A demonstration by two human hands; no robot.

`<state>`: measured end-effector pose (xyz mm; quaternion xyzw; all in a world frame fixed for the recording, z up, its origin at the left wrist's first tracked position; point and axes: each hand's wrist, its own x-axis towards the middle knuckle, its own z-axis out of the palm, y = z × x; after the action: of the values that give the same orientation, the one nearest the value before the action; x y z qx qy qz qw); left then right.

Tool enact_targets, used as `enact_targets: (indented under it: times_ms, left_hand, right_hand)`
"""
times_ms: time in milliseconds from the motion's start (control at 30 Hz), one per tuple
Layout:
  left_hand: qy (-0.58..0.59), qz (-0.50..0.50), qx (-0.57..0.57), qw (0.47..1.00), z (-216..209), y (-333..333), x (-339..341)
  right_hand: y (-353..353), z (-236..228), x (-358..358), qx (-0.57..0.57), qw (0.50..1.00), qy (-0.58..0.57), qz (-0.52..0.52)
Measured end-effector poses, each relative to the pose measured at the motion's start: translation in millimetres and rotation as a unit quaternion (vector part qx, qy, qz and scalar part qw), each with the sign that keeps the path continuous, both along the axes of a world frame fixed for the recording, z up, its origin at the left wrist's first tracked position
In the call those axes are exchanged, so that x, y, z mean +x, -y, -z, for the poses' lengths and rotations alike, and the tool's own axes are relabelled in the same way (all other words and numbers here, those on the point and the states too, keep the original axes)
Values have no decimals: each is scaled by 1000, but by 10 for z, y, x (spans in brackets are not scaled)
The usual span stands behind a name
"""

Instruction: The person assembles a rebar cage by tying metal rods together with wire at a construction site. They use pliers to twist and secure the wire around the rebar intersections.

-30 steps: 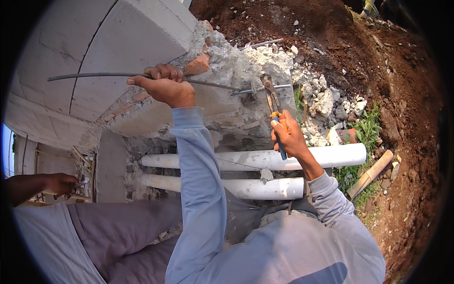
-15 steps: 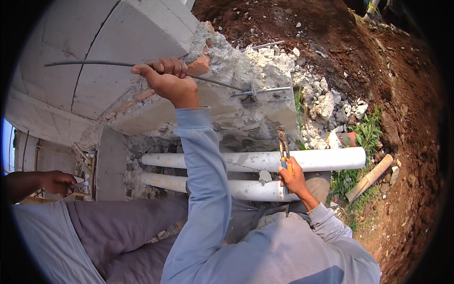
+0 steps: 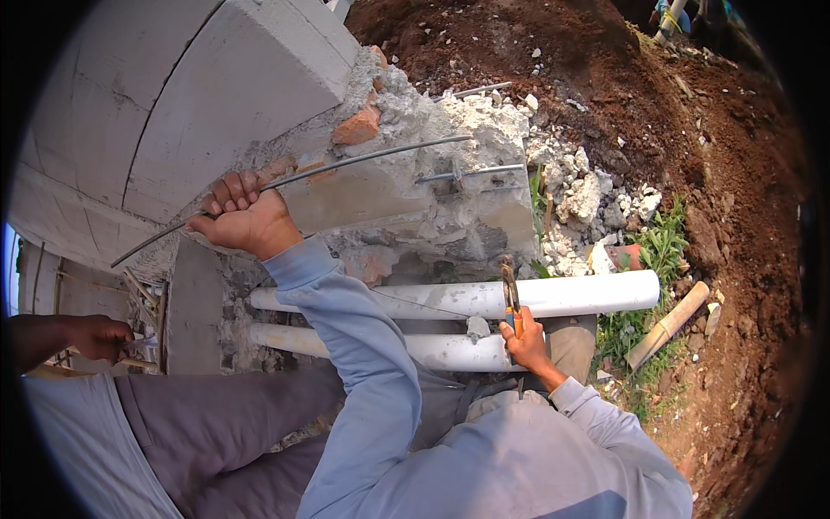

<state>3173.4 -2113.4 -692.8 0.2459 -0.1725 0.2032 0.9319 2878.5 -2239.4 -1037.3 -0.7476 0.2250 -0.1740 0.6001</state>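
My left hand [image 3: 240, 212] is closed around a long, thin steel rod [image 3: 372, 157]. The rod slants from the lower left up to the right, its far end over the broken concrete [image 3: 484, 130]. In my right hand [image 3: 527, 342] is a pair of pliers [image 3: 509, 294] with orange and blue handles, jaws pointing up, held above the white pipes. A short steel bar [image 3: 493, 172] sticks out along the concrete face, with a small piece of metal across it. My right hand is apart from the rod.
Two white pipes, an upper one [image 3: 596, 294] and a lower one [image 3: 441, 349], run crosswise before me. Rubble [image 3: 584, 195] and a bamboo piece [image 3: 670, 326] lie to the right by the soil slope [image 3: 743, 242]. At left is another person's hand [image 3: 102, 338], near a grey block wall [image 3: 233, 95].
My left hand has moved down and left with the rod. The rod's right end has come away from the short bar and swung upward. My right hand still holds the pliers.
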Motion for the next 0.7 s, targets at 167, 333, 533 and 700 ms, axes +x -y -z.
enact_targets:
  times_ms: [167, 333, 533, 700]
  left_hand:
    - [50, 190, 66, 978, 25, -42, -32]
    - [76, 292, 187, 935, 252, -38, -707]
    - [-44, 246, 258, 933, 1052, -113, -1037]
    - [-94, 222, 284, 928, 1437, -289, -1074]
  right_hand:
    - [-7, 123, 45, -25, 998, 25, 51]
    - [-14, 160, 94, 86, 989, 23, 117]
    - [-17, 224, 93, 78, 988, 8, 131]
    - [-63, 179, 153, 90, 986, 5, 138]
